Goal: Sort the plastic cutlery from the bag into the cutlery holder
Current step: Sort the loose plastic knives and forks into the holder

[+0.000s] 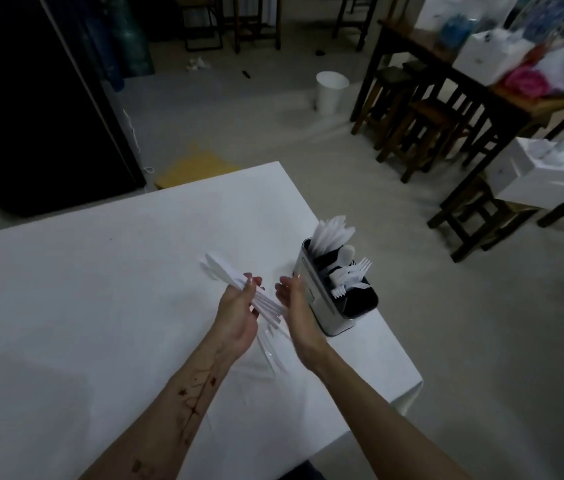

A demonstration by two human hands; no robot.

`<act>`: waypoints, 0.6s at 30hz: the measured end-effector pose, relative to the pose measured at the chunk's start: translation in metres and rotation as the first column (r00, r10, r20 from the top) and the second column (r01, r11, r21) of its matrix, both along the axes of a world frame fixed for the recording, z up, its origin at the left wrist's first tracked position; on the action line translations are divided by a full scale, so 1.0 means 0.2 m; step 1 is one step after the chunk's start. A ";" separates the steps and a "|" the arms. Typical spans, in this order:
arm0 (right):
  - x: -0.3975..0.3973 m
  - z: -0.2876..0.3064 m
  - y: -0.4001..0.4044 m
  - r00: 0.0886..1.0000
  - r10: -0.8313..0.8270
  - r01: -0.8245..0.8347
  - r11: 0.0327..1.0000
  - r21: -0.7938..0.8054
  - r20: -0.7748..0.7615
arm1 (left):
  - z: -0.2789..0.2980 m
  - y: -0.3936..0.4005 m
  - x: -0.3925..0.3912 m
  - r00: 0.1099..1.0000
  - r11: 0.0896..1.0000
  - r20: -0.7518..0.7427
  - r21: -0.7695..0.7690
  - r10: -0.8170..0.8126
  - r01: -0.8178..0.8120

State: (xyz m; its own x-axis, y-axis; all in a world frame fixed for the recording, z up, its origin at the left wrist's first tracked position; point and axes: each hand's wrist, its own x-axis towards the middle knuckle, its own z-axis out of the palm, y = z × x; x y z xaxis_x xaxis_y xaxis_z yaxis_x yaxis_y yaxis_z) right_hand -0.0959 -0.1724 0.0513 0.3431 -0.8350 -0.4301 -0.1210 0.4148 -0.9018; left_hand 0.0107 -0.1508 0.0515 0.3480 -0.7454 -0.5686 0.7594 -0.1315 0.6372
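Left hand point(239, 315) grip pinching blurred knives point(235, 277), right hand point(296, 306) open, handles hidden.

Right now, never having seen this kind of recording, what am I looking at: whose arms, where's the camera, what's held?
There is no machine: a person wears a camera on the head, looking down at their own arms. The left hand grips a bundle of white plastic knives. The right hand is open beside it, holding nothing. On the white table, near its right edge, stands a cutlery holder already holding knives, spoons and forks in separate compartments. No bag is visible.
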 end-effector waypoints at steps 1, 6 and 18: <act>-0.04 0.02 -0.06 0.995 0.052 -0.066 0.983 -0.171 -0.088 | 0.02 -0.04 0.01 1.000 1.000 0.021 -0.014 -0.016 0.016; -0.17 0.07 -0.48 0.762 -0.276 -0.457 0.411 -0.789 -0.586 | 0.14 -0.26 0.02 0.991 0.990 0.130 -0.134 -0.025 0.043; -0.29 0.07 -0.91 0.869 0.012 -0.377 0.664 -0.646 -0.495 | 0.01 -0.61 -0.22 0.875 0.987 0.473 -0.061 -0.101 0.146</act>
